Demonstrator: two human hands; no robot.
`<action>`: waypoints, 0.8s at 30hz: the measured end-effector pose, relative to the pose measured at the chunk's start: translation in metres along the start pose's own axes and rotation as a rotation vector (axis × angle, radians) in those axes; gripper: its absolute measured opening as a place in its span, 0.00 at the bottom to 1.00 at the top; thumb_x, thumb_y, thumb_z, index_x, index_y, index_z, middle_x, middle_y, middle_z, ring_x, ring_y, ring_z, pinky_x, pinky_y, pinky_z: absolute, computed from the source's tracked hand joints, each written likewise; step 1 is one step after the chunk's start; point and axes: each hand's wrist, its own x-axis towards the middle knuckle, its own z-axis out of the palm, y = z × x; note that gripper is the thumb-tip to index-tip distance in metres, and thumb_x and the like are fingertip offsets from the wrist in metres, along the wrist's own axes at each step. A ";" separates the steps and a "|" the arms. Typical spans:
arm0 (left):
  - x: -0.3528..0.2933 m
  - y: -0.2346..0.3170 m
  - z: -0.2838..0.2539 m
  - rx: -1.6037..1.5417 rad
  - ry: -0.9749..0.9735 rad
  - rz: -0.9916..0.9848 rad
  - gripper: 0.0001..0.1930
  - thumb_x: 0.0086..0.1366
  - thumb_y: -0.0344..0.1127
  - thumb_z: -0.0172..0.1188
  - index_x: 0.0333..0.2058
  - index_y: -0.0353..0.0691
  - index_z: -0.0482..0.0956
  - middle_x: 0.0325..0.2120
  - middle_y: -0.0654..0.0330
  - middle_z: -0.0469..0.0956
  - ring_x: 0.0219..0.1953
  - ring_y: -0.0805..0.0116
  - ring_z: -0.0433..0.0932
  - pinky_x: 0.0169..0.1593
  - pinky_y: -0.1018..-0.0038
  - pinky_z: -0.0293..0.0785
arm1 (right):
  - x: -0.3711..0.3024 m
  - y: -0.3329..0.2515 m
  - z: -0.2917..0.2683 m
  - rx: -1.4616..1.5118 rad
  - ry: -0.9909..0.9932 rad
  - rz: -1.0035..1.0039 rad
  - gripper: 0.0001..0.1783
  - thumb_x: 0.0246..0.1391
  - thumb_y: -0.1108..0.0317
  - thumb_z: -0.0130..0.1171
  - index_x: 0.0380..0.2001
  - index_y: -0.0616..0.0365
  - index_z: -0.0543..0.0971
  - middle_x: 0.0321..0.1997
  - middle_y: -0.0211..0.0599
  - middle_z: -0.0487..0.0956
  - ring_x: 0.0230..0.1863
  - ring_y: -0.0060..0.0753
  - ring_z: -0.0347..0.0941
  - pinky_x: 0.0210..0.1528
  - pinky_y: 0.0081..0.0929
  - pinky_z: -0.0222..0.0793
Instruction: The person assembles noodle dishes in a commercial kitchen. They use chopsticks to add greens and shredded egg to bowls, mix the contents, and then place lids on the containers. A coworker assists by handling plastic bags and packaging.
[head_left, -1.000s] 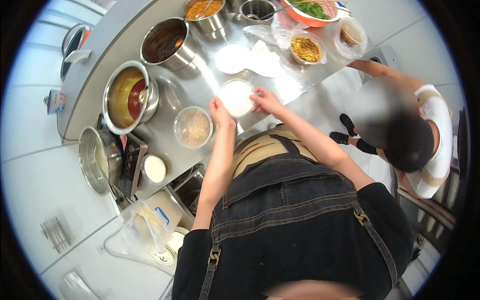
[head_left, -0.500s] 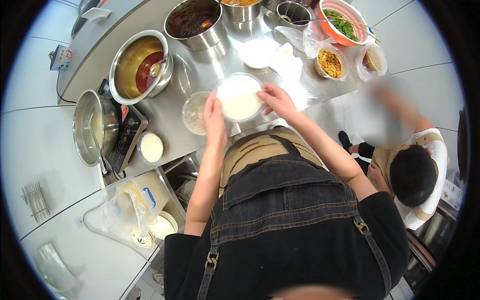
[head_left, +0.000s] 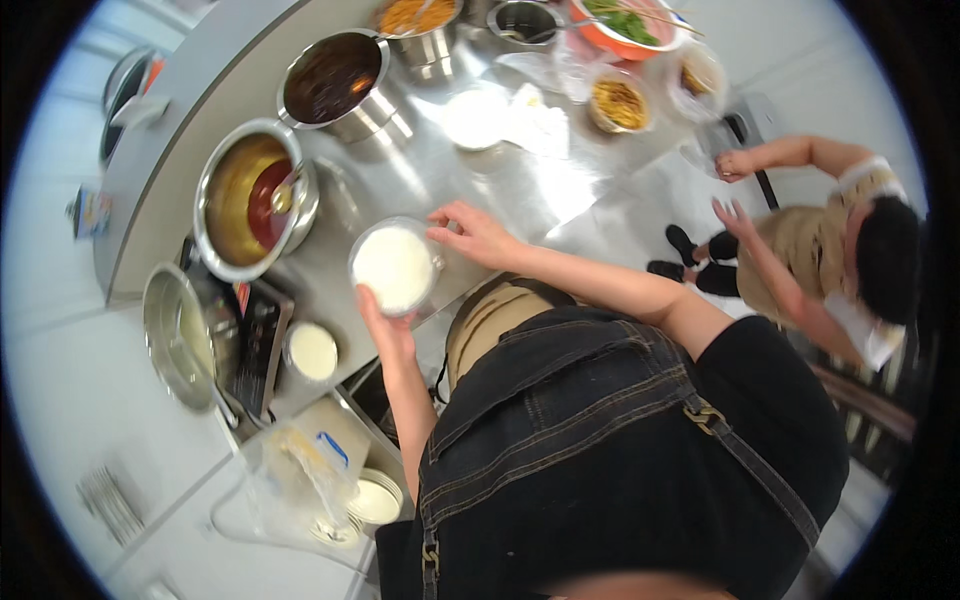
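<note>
My left hand [head_left: 386,318] grips the lower edge of a round clear plastic tub [head_left: 394,268] filled with something smooth and white. Close by its right rim is my right hand [head_left: 478,236], fingers slightly bent and apart; whether a fingertip touches the rim I cannot tell. Behind the held tub, another clear container is mostly hidden. A second tub of the same white stuff [head_left: 312,352] stands on the counter to the left, beside a black induction cooker [head_left: 262,350].
Left, a steel bowl [head_left: 225,255] holds red liquid and a ladle; a steel pot [head_left: 160,310] stands nearer. Farther back are a pot of dark sauce [head_left: 375,115], a tub of yellow-brown food [head_left: 618,103] and an orange basket of greens [head_left: 590,35]. A co-worker [head_left: 800,250] stands right.
The held tub and my left hand have moved left and nearer. My right hand has shifted left and now lies beside the rim. The view has turned; the co-worker's arms have moved.
</note>
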 end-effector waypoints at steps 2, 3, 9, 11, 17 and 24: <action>-0.002 -0.002 0.015 -0.101 -0.073 0.000 0.37 0.64 0.64 0.48 0.64 0.47 0.56 0.61 0.55 0.61 0.62 0.56 0.63 0.57 0.54 0.68 | -0.002 0.032 -0.015 0.155 -0.043 0.185 0.19 0.58 0.57 0.57 0.46 0.57 0.77 0.39 0.34 0.78 0.28 0.24 0.72 0.34 0.25 0.69; 0.000 0.000 0.021 -0.093 -0.101 0.030 0.37 0.64 0.64 0.48 0.64 0.46 0.55 0.61 0.55 0.61 0.61 0.57 0.64 0.58 0.55 0.68 | -0.008 0.048 -0.025 0.174 0.000 0.215 0.18 0.58 0.57 0.57 0.45 0.58 0.77 0.37 0.33 0.78 0.28 0.23 0.72 0.34 0.25 0.69; 0.042 0.021 0.064 -0.096 -0.135 0.042 0.36 0.65 0.62 0.48 0.63 0.45 0.56 0.60 0.54 0.62 0.60 0.54 0.66 0.54 0.55 0.74 | -0.075 0.148 -0.089 0.264 0.271 0.320 0.15 0.58 0.57 0.57 0.33 0.59 0.80 0.27 0.28 0.78 0.27 0.19 0.71 0.31 0.21 0.68; 0.062 0.027 0.073 -0.095 -0.143 0.053 0.37 0.64 0.62 0.50 0.63 0.46 0.56 0.60 0.54 0.61 0.60 0.53 0.66 0.53 0.54 0.75 | -0.101 0.161 -0.113 0.274 0.447 0.391 0.16 0.58 0.56 0.58 0.28 0.60 0.79 0.25 0.27 0.78 0.27 0.17 0.70 0.30 0.20 0.67; 0.113 0.035 0.107 -0.090 -0.063 0.073 0.49 0.56 0.72 0.52 0.67 0.49 0.48 0.65 0.49 0.47 0.65 0.46 0.52 0.62 0.49 0.59 | -0.152 0.049 -0.142 0.040 0.300 0.434 0.16 0.54 0.57 0.63 0.27 0.60 0.78 0.22 0.27 0.76 0.27 0.18 0.72 0.30 0.20 0.66; 0.081 -0.038 0.119 0.073 -0.036 -0.042 0.35 0.66 0.49 0.55 0.64 0.37 0.53 0.61 0.49 0.60 0.59 0.54 0.65 0.55 0.60 0.64 | -0.094 0.025 -0.125 -0.719 0.334 -0.228 0.28 0.38 0.58 0.71 0.46 0.51 0.76 0.49 0.34 0.74 0.50 0.41 0.70 0.48 0.34 0.66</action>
